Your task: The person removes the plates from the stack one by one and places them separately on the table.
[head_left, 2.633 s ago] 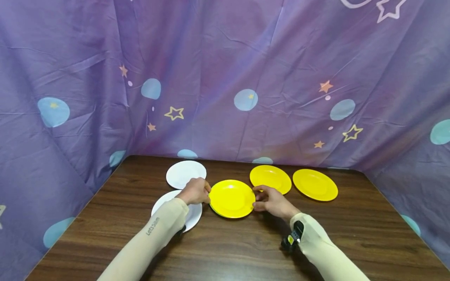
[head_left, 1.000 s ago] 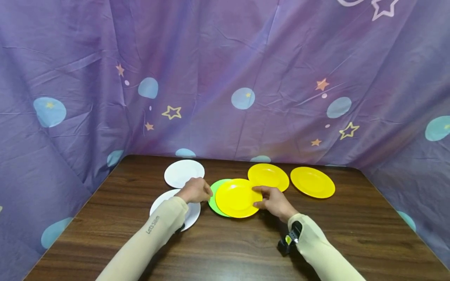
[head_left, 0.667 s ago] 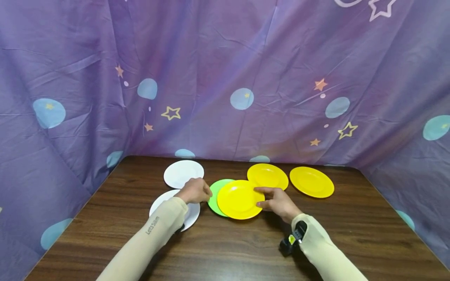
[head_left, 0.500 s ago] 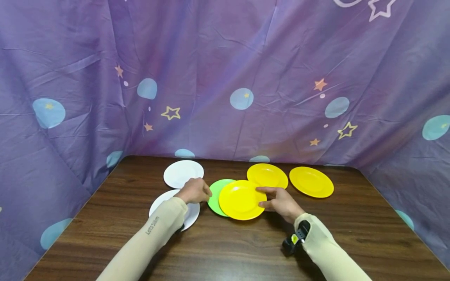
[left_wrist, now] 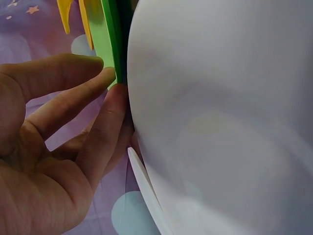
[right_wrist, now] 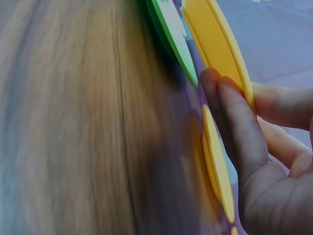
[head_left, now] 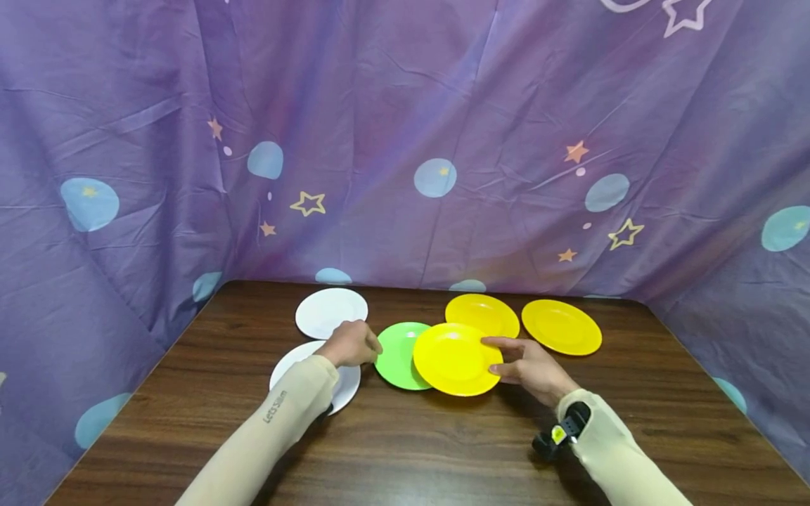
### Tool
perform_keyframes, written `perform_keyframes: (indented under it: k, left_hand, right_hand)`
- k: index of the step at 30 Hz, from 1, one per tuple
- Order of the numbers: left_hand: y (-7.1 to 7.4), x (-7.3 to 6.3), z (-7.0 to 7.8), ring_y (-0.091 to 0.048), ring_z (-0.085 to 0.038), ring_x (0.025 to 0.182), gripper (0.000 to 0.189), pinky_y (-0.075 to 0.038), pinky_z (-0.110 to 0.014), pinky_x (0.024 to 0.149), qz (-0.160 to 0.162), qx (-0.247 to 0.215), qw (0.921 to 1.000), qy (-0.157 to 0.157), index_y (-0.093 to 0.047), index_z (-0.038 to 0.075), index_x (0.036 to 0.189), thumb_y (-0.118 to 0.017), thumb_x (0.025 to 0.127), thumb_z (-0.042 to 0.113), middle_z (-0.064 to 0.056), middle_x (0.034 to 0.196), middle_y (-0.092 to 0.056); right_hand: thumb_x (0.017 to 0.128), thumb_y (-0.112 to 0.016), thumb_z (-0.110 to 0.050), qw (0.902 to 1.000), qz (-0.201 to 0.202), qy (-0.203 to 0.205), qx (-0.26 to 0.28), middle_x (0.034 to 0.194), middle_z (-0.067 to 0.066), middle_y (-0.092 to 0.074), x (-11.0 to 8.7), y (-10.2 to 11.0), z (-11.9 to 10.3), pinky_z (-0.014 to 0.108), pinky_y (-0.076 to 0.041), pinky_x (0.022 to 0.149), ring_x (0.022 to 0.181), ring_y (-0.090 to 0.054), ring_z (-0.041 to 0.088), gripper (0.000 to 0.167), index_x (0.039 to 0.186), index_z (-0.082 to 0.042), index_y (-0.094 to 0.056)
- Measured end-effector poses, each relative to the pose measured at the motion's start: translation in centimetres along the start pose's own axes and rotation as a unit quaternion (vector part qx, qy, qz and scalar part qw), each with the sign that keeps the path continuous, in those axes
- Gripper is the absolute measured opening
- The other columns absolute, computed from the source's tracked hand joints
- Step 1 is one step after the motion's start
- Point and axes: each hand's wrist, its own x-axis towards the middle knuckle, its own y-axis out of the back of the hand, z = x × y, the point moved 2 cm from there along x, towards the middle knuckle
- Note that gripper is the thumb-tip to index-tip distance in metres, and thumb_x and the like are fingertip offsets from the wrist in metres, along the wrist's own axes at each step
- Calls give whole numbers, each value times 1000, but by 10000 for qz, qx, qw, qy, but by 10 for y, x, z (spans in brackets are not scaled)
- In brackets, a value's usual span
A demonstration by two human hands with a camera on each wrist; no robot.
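My right hand (head_left: 531, 367) pinches the right rim of a yellow plate (head_left: 457, 360), thumb on one face and fingers on the other. In the right wrist view, that yellow plate (right_wrist: 215, 39) is raised, with a gap between it and the green plate (right_wrist: 173, 39). From the head, it covers the right edge of the green plate (head_left: 400, 357). My left hand (head_left: 349, 343) pinches the green plate's left rim, its fingertips meeting the edge in the left wrist view. Beneath the left hand and forearm lies a white plate (head_left: 346, 386), partly hidden.
Behind the left hand lies another white plate (head_left: 330, 310). Two yellow plates rest toward the back right: a nearer yellow plate (head_left: 484, 313), partly covered by the held one, and a farther yellow plate (head_left: 562, 327). A purple curtain (head_left: 380, 140) hangs behind the wooden table (head_left: 418, 457).
The yellow plate, which covered nearly all of the green plate, has moved right with my right hand and uncovered most of it. My left hand has stayed at the green plate's left rim.
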Motion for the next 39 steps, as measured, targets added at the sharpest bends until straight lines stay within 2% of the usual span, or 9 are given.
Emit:
perform_keyframes:
  k: [6,7,16,20,26,31,35,39]
  left_hand:
    - [1,-1,2,-68,-25,101,23,-55,-34,86,-38,-10,10000,52,-82,15,95,-73,75,10,-2,100,-80]
    - [1,-2,3,-67,-26,104,23,-54,-35,89,-68,-51,9998,154,-81,14,96,-73,75,8,-2,102,-79]
    - [1,-3,4,-68,-25,102,25,-55,-34,87,73,-69,9999,92,-81,13,97,-74,74,7,-2,99,-80]
    - [1,-3,4,-69,-27,105,25,-55,-36,90,93,-96,9999,105,-81,13,97,-73,74,7,-2,100,-80]
    - [0,-2,3,-69,-27,102,24,-55,-34,86,139,-94,9998,68,-81,12,95,-73,73,6,-3,98,-80]
    - [-1,-1,2,-68,-24,99,24,-55,-31,82,116,-77,9999,82,-82,13,95,-73,73,6,-2,96,-80]
    - [-1,-1,3,-68,-24,98,24,-54,-31,82,126,-39,9999,16,-82,13,95,-74,73,7,-2,95,-80]
    - [-1,-1,2,-69,-25,97,24,-54,-31,83,143,11,9999,-6,-82,13,94,-73,73,6,-2,95,-80]
  right_hand:
    - [92,-66,-5,9999,-107,90,47,162,26,-27,-13,15,8,30,-57,92,110,-59,15,62,149,0,-43]
    - [92,-67,-5,9999,-111,104,54,162,26,-27,-15,18,9,30,-57,91,110,-59,15,62,149,0,-44]
    - [92,-67,-8,9992,-328,219,106,162,29,-23,-32,34,17,30,-56,92,116,-58,13,65,150,3,-40]
    - [91,-69,-9,9987,-396,317,86,163,30,-21,-36,40,21,30,-57,92,115,-59,11,67,150,4,-39]
    - [91,-69,-9,9978,-521,417,-40,161,34,-21,-42,50,30,30,-57,91,115,-57,7,69,150,8,-37]
    - [90,-70,-12,9982,-497,248,-208,160,35,-22,-46,55,35,32,-57,92,122,-55,15,70,149,7,-38]
    - [90,-71,-13,9987,-440,-23,-254,162,33,-20,-48,58,39,34,-57,93,130,-50,23,70,150,4,-39]
    - [90,-71,-14,9987,-431,-120,-259,162,33,-19,-48,59,41,36,-57,95,133,-48,27,70,150,3,-39]
